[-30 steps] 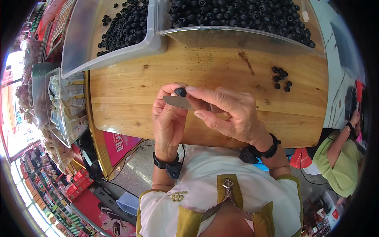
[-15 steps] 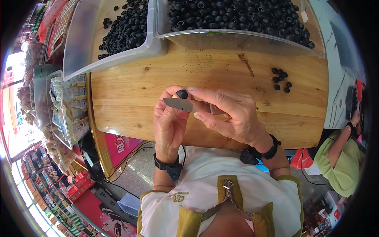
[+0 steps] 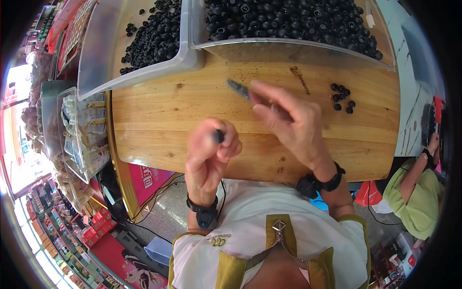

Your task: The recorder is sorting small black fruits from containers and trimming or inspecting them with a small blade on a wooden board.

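The person's left hand (image 3: 208, 151) sits just toward nine o'clock from the centre of the view, above the near part of the wooden surface (image 3: 159, 127). Its fingers are curled in, pinching a small black rounded piece (image 3: 219, 136) near the fingertips; motion blur softens the thumb side, so the exact contact cannot be told.

The right hand (image 3: 299, 126) lies toward two o'clock from the left one, its thumb and forefinger only partly parted. Between them it has hold of a knife (image 3: 237, 90), whose blurred grey blade points toward ten o'clock, well apart from the pinched piece. Most of the handle is hidden by the fingers.

Near two o'clock on the surface, a loose cluster of black pieces (image 3: 341, 97) rests beyond the right hand. A dark stain (image 3: 299, 79) marks the wood at about half past one.

A translucent tub (image 3: 193, 59) toward eleven o'clock holds a heap of small black pieces; a clear tub (image 3: 298, 50) toward one o'clock carries many more. At nine o'clock stands a clear box (image 3: 72, 139) of packets. Toward half past three, another person in a green top (image 3: 411, 200) is partly visible.
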